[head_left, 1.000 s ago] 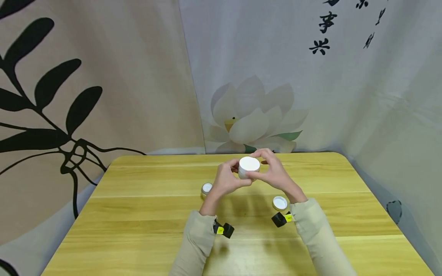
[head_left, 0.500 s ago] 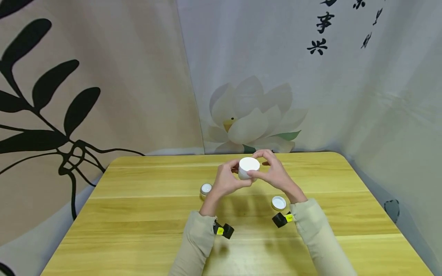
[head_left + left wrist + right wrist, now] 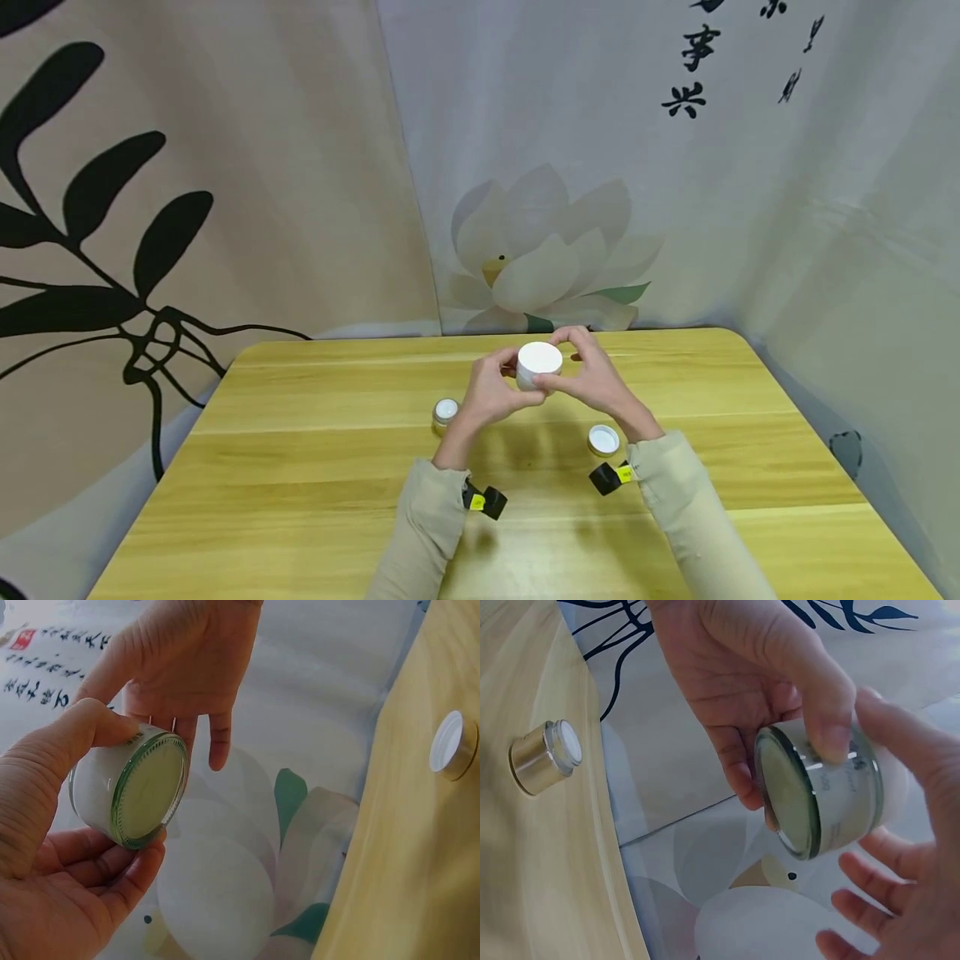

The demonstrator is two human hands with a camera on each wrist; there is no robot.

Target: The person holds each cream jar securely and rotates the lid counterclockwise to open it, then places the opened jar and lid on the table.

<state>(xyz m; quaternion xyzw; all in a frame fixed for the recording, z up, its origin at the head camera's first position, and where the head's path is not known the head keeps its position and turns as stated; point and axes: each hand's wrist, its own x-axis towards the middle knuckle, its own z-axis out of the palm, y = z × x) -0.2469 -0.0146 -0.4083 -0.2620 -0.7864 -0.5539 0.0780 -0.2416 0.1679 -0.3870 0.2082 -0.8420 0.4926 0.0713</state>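
A round glass jar with a white top [image 3: 539,358] is held up above the table's far part between both hands. The left hand [image 3: 491,392] grips its side, thumb on one side and fingers curled round the other, as the left wrist view shows. From the right, the right hand [image 3: 596,379] pinches the jar near its white top with thumb and fingers. In the right wrist view printed text shows on the jar's side [image 3: 844,799]; its greenish glass base [image 3: 154,791] faces the left wrist camera.
A small gold jar with a white top [image 3: 446,410] stands left of the left forearm. A gold-rimmed white lid [image 3: 603,440] lies beside the right wrist. The wooden table [image 3: 315,467] ends at a printed curtain [image 3: 300,167]. Each wrist carries a black camera.
The head view has shifted slightly. Both hands keep hold of the jar in nearly the same place.
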